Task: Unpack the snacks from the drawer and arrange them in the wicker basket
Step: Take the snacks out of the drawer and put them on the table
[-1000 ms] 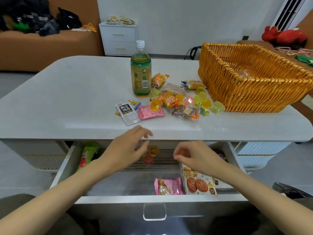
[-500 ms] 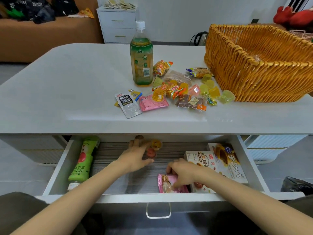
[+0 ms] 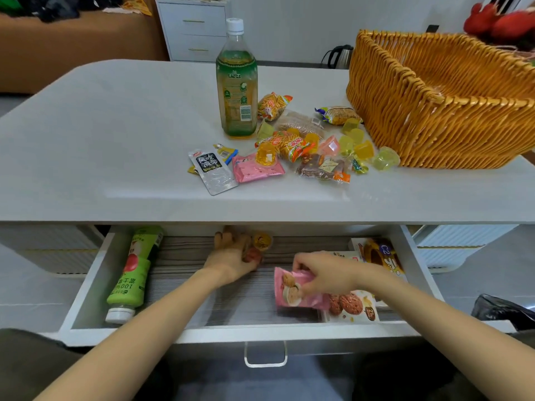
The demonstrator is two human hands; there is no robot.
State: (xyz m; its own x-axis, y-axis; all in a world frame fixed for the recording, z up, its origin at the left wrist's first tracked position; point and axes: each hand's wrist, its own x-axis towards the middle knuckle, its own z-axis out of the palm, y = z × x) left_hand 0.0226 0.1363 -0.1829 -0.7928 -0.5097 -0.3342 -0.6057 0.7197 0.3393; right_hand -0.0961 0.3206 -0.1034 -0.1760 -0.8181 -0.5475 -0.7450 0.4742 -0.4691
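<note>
The white drawer [image 3: 86,287] is pulled out below the table. Deep inside it, my left hand [image 3: 231,256] curls round a small red jelly cup [image 3: 252,255], beside an orange jelly cup [image 3: 263,241]. My right hand [image 3: 327,274] pinches a pink snack packet [image 3: 292,293] and holds it tilted above the drawer floor. A green bottle [image 3: 131,273] lies at the drawer's left. Biscuit boxes [image 3: 353,308] lie at its right. The wicker basket [image 3: 434,117] stands at the table's right. A pile of snack packets and jelly cups [image 3: 304,149] lies beside it.
A tall tea bottle [image 3: 236,82] stands upright behind the snack pile. The grey table top [image 3: 101,134] overhangs the back of the drawer. A white cabinet [image 3: 194,27] and a brown sofa [image 3: 72,44] stand behind the table. A kettle [image 3: 338,56] is on the floor.
Both hands dropped from the table edge into the drawer. My left hand closed round the red jelly cup. My right hand took hold of the pink packet and tilted it up.
</note>
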